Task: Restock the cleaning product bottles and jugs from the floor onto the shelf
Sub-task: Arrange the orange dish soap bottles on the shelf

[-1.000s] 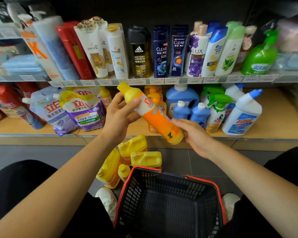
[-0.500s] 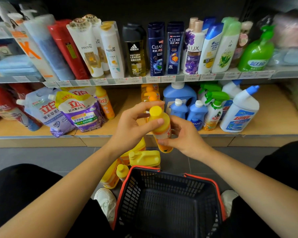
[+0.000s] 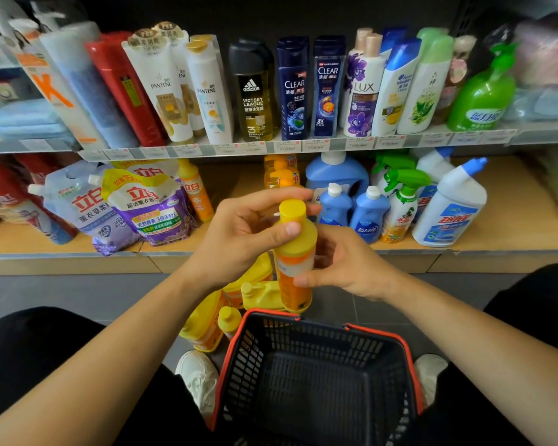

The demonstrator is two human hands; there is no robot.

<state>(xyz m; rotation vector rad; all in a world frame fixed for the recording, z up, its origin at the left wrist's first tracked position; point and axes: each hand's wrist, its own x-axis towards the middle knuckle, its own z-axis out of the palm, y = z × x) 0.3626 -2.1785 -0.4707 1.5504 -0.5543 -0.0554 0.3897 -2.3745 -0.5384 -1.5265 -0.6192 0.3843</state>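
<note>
My left hand is curled round the yellow top of the orange bottle. The thumb presses just under the cap and the fingers wrap behind it. My right hand grips the same bottle lower, from its right side, with the thumb laid across the orange body. The bottle is upright in the air, in front of the lower shelf and not on it. Just below and left of the bottle, yellow jugs lie on the floor. Below the bottle is a black basket with a red rim. Behind the bottle, similar orange bottles on the shelf stand; to its right are small blue bottles.
</note>
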